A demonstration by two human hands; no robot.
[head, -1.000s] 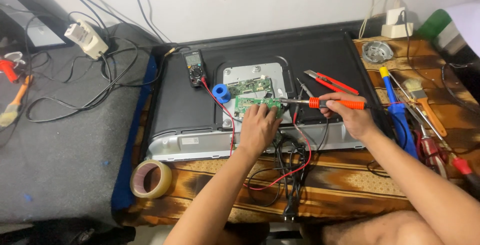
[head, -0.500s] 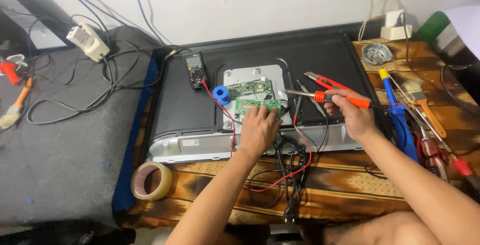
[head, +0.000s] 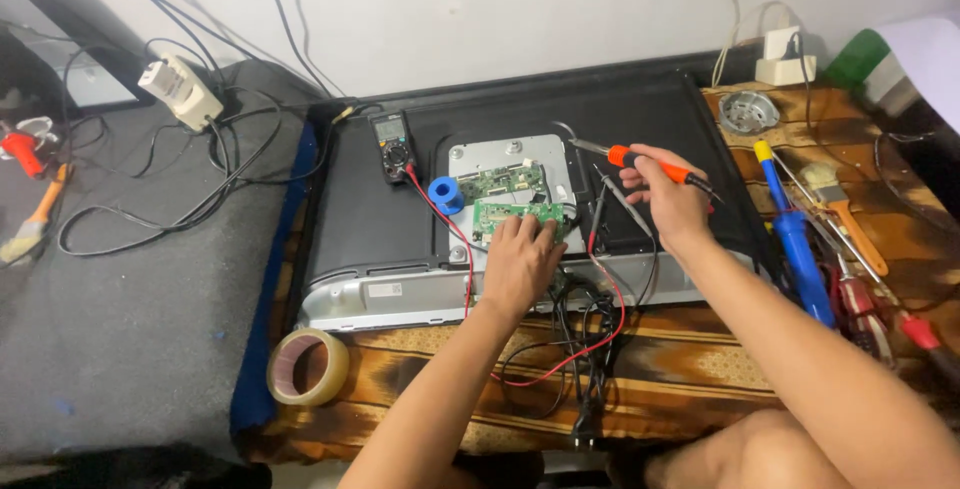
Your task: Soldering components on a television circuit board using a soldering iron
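A flat black screen panel (head: 640, 119) lies face down on the table, with a grey metal plate (head: 495, 152) and green circuit boards on its back. My left hand (head: 520, 264) rests on the nearer green circuit board (head: 505, 213), its fingers pressing the board's edge. My right hand (head: 665, 194) is closed around an orange-handled soldering iron (head: 625, 156), whose tip points left above the plate. A blue solder spool (head: 445, 193) sits just left of the boards.
A multimeter (head: 391, 144) lies on the panel with red and black leads trailing to the front. A tape roll (head: 307, 367) sits front left. Blue screwdriver (head: 790, 229), brush, pliers and other tools crowd the right. Cables and a white adapter (head: 180, 91) lie on the grey mat at left.
My right hand has lifted the soldering iron up and away from the board, toward the back. My left hand has stayed on the green board.
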